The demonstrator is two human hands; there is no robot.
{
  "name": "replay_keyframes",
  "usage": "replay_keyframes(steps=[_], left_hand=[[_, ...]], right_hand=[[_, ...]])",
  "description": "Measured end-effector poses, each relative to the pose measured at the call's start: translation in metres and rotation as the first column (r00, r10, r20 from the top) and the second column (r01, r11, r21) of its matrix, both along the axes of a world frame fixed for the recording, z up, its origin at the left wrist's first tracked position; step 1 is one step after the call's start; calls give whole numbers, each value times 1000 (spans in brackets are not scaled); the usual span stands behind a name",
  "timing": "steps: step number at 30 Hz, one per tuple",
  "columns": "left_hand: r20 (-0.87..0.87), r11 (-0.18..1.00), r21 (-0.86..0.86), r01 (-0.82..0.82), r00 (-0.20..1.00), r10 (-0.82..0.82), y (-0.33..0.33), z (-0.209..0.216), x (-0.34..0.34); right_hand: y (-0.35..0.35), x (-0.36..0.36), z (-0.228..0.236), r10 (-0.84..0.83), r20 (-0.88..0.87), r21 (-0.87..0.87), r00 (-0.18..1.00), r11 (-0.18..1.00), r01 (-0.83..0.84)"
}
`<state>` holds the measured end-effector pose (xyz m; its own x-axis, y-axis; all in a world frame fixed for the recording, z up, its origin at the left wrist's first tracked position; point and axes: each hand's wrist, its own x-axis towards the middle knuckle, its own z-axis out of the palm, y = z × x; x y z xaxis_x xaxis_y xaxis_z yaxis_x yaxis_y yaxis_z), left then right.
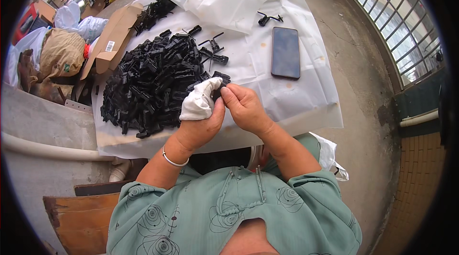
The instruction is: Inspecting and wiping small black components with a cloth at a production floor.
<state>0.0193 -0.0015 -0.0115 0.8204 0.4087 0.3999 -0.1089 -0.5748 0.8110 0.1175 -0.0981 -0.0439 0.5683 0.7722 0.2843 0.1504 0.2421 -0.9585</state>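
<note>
My left hand [204, 123] is closed, its fingers wrapped in a white cloth [197, 103] that may be a loose glove. Against it, my right hand [247, 108] pinches with thumb and forefinger. Between the two hands sits a small black plastic part [218, 93], mostly hidden by fingers and cloth. Just left of my hands spreads a big heap of similar black plastic parts [153, 80]. A few loose ones with thin rods [213, 53] lie beyond my hands, at the heap's right edge.
White sheeting [239, 21] covers the table. A dark phone [285, 53] lies at right, with one black part [269, 18] beyond it. Another black pile [155, 13] and a cardboard box [112, 40] stand far left. Bags [62, 54] crowd the left; a barred window [397, 21] is right.
</note>
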Motion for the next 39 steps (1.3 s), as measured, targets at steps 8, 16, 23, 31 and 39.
replay_keyframes(steps=[8,16,23,31,39], left_hand=[[3,755,-645,115,989,-148,14,18,-7],[-197,890,-453,58,967,-163,11,23,-8],[-203,911,-384,151,948,-243,13,17,-6],[-191,819,-566,95,951,-242,12,21,-11],[-188,893,-446,66,968,-165,12,18,-9]], right_hand=[[-15,18,20,102,237,-274,966,961,-35],[-12,23,17,-69,418,86,906,996,36],[-11,16,22,-5,205,-91,979,996,24],[-11,18,20,94,142,-79,985,993,-83],[-13,16,24,107,183,-107,977,990,-88]])
